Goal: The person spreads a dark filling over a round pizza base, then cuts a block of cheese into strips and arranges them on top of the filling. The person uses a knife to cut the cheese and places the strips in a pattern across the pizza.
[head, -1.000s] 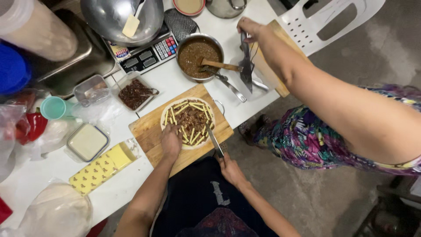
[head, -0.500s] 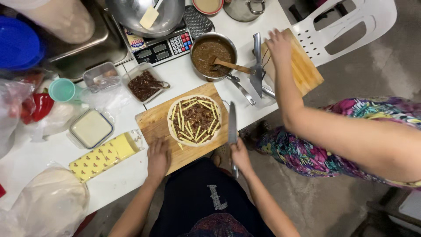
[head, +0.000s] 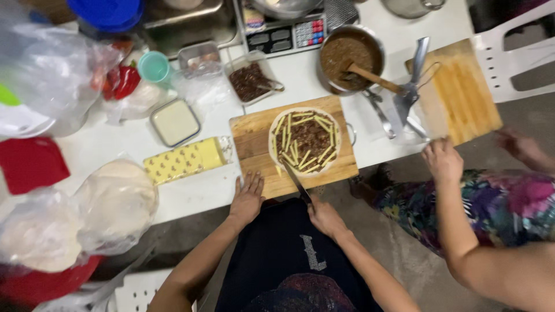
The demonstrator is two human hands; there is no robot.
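Lowering knife [head: 296,182] to dough round [head: 305,140]; co-worker's hand [head: 442,160] withdrawn.

A single head-worn view looks almost straight down from well above the white tabletop [head: 104,144], its near edge crossing mid-frame. The wearer's forearms enter from the bottom; floor fills the lower right, and a co-worker's arm [head: 457,231] shows there.

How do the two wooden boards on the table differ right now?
The near board carries a round dough topped with brown filling and pale strips; the far board is bare. The near board lies square in front of the person, left hand at its edge and right hand holding a knife to it; the far board sits angled, overhanging the table edge. Both are rectangular, light wood.
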